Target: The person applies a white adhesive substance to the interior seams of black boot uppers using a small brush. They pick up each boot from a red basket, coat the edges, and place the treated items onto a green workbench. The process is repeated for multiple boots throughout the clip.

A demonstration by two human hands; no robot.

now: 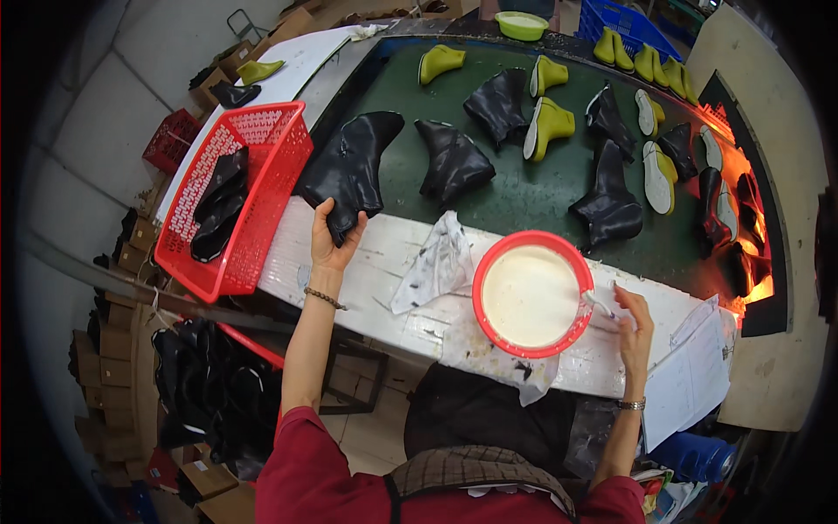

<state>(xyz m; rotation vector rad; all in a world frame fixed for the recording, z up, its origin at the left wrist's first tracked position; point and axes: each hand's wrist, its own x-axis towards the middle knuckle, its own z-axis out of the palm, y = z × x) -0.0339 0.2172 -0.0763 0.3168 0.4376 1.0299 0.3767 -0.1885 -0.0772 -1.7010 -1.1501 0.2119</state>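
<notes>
My left hand [339, 234] pinches the lower end of a black leather boot upper [356, 162], which stretches away over the belt's near left edge. By the white bench's right part, my right hand [637, 327] is open, its thumb and fingers apart. Just left of it is the white handle of a brush [599, 305], resting on the rim of a red bowl [479, 307]. Creamy white liquid [530, 295] fills much of that bowl; the brush's other end is hidden. A stained white cloth [436, 266] lies between the bowl and my left hand.
A green conveyor belt [524, 196] carries several black uppers [455, 162] and yellow-green shoe pieces [550, 128] toward a glowing orange opening [758, 284]. A red basket [284, 166] with black uppers stands left. Papers [690, 380] lie right; black uppers [218, 384] are heaped below left.
</notes>
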